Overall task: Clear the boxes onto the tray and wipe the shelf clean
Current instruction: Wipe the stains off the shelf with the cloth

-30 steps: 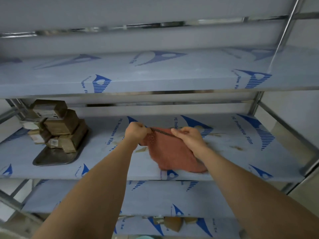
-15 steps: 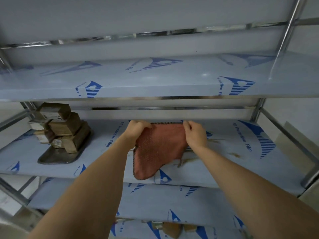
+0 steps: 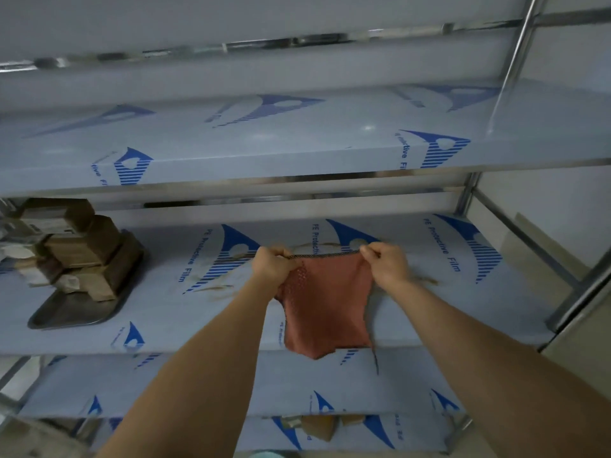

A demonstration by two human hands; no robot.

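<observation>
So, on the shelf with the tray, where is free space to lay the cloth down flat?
Bare film lies between the tray and the left hand, though brown smears mark it. A wider bare patch runs from the right hand to the right post. The left end is crowded: stacked boxes fill the tray. The cloth hangs between both hands.

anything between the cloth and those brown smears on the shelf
Nothing visible. Both hands, left hand and right hand, hold the red cloth stretched just above the shelf. The smears lie bare around it; the tray of boxes sits far left.
</observation>
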